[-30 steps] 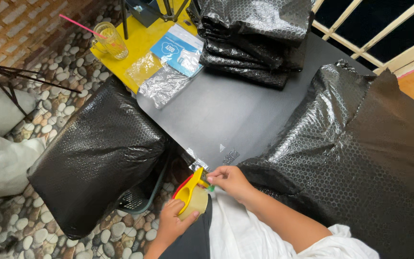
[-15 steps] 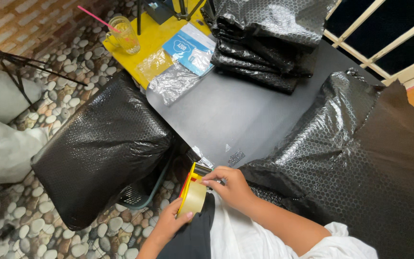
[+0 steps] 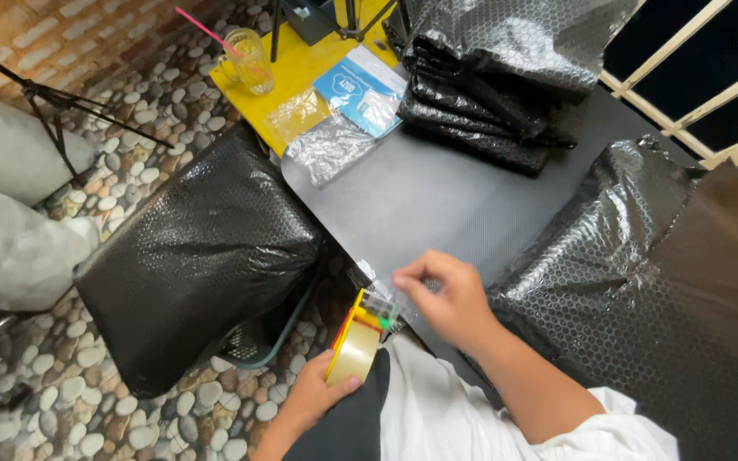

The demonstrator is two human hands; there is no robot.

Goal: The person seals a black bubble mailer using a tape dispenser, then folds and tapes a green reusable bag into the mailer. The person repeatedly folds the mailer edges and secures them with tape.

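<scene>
I grip the tape dispenser in my left hand, right hand pinching the tape end; best pulled straight, kept taut.

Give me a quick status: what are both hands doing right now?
Left hand grips tape dispenser. Right hand pinches tape end at dark table edge. Nothing in the way.

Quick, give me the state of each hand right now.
Left hand: closed around the tape dispenser.
Right hand: fingertips pinched just above the dispenser's cutter end; whether they grip the tape end cannot be told.
</scene>
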